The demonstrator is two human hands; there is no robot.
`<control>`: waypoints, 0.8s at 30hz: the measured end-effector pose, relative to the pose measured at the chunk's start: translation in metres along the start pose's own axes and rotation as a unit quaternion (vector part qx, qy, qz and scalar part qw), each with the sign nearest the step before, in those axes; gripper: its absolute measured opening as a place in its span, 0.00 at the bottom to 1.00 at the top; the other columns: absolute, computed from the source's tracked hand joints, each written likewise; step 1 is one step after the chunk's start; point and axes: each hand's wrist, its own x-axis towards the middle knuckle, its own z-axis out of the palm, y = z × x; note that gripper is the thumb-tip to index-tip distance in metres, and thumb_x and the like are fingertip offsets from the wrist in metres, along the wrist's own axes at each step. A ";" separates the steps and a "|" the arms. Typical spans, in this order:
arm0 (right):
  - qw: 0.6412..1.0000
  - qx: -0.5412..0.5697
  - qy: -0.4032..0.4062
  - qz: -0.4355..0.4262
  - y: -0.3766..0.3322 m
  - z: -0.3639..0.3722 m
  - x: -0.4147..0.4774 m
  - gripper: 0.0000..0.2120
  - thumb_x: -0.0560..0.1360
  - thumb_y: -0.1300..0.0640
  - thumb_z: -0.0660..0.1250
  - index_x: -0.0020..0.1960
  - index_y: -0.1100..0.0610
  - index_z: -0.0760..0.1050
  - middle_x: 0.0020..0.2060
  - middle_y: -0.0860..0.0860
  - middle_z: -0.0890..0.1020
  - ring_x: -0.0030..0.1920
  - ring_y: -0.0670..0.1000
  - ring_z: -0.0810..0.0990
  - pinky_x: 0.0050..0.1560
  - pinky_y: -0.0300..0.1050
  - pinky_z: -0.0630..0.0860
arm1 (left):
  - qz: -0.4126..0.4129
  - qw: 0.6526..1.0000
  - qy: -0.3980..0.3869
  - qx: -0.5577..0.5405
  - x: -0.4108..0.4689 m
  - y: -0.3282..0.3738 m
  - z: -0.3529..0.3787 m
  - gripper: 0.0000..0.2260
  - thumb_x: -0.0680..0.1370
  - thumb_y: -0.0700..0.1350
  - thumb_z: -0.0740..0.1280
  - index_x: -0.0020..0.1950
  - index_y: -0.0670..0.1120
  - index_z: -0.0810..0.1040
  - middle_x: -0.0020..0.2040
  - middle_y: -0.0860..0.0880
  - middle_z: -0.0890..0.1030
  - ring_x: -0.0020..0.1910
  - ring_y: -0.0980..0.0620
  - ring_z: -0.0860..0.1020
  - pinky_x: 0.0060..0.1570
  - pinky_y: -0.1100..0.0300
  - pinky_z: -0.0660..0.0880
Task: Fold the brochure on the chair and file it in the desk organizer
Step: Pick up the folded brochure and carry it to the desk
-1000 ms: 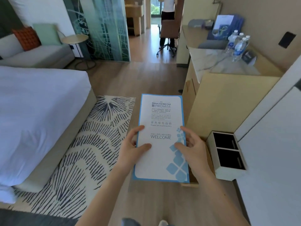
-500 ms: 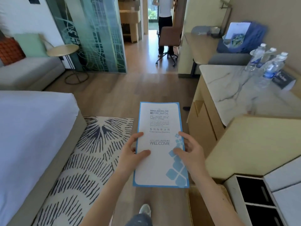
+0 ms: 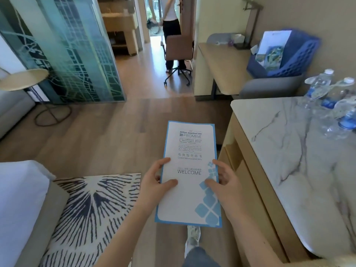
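Observation:
I hold a folded white brochure [image 3: 189, 151] with a blue border and the word WELCOME flat in front of me, above the wooden floor. My left hand [image 3: 154, 182] grips its left edge, thumb on top. My right hand [image 3: 221, 182] grips its right edge the same way. A blue mesh desk organizer [image 3: 296, 56] with papers in it stands on a grey chair at the far right, next to the wooden desk [image 3: 217, 62].
A marble-topped counter [image 3: 298, 160] with water bottles [image 3: 327, 101] runs along my right. A bed [image 3: 19, 199] and patterned rug [image 3: 92, 209] lie left. A person stands behind a brown swivel chair [image 3: 179, 49] in the far doorway. A round side table [image 3: 23, 79] stands left.
I have walked forward: the counter, desk and organizer are nearer and the white box by the counter has left view. Both hands keep the same hold on the brochure.

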 end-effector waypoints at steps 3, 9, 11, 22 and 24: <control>1.000 -0.008 0.010 0.003 -0.014 0.005 0.093 0.26 0.70 0.72 0.71 0.59 0.46 0.77 0.47 0.43 0.87 0.46 0.46 0.86 0.39 0.39 0.81 | 0.000 1.000 -0.007 0.002 0.091 0.020 0.019 0.27 0.68 0.36 0.75 0.57 0.63 0.77 0.52 0.46 0.84 0.44 0.42 0.83 0.41 0.47 0.83; 0.999 -0.035 0.028 -0.015 -0.070 0.012 0.260 0.26 0.71 0.69 0.72 0.61 0.45 0.76 0.48 0.45 0.85 0.46 0.46 0.85 0.40 0.40 0.82 | 0.004 1.000 -0.019 -0.006 0.260 0.072 0.050 0.26 0.64 0.41 0.74 0.58 0.62 0.77 0.50 0.44 0.85 0.47 0.36 0.81 0.46 0.42 0.81; 0.999 -0.034 0.038 -0.018 -0.081 0.017 0.308 0.26 0.71 0.69 0.71 0.63 0.47 0.75 0.49 0.47 0.85 0.46 0.48 0.85 0.43 0.44 0.84 | 0.007 1.000 -0.029 -0.006 0.314 0.082 0.057 0.26 0.65 0.41 0.74 0.58 0.63 0.77 0.50 0.44 0.85 0.47 0.36 0.81 0.46 0.41 0.81; 0.986 -0.034 0.161 0.005 -0.074 0.061 0.554 0.25 0.71 0.70 0.71 0.62 0.48 0.73 0.48 0.45 0.83 0.41 0.41 0.84 0.38 0.36 0.81 | 0.015 0.988 -0.149 0.033 0.612 0.085 0.094 0.26 0.64 0.42 0.74 0.56 0.65 0.77 0.51 0.41 0.83 0.45 0.36 0.81 0.43 0.45 0.82; 0.980 -0.033 0.196 -0.001 -0.083 0.068 0.592 0.25 0.71 0.69 0.72 0.63 0.49 0.74 0.49 0.47 0.83 0.41 0.43 0.84 0.37 0.36 0.81 | 0.020 0.982 -0.183 0.048 0.664 0.101 0.102 0.26 0.64 0.42 0.74 0.56 0.65 0.76 0.50 0.42 0.83 0.44 0.38 0.81 0.41 0.48 0.82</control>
